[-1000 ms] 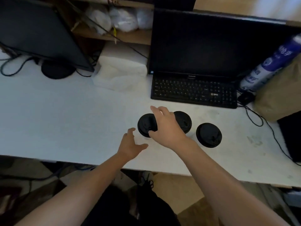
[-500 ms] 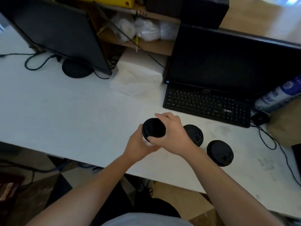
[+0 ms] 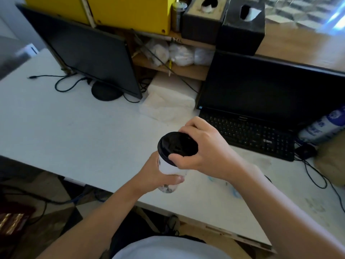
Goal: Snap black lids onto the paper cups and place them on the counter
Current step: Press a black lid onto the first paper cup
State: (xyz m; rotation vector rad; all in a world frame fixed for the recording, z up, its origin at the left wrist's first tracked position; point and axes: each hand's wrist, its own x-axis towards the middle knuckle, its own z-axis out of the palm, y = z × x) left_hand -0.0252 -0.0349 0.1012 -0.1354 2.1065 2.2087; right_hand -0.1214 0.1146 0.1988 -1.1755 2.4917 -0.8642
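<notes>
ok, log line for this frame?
left hand: grips cup | right hand: pinches lid rim | lid: on cup | cup: held above counter

A white counter (image 3: 74,131) spans the middle; a wooden shelf (image 3: 190,72) and yellow panels (image 3: 130,14) sit at the top centre

**Black lid caps paper cup**

A white cup (image 3: 167,168), with faint print near its base, carries a round black lid (image 3: 177,145) seated on its rim. It is held aloft, leaning slightly, just left of the laptop (image 3: 261,109).
</notes>
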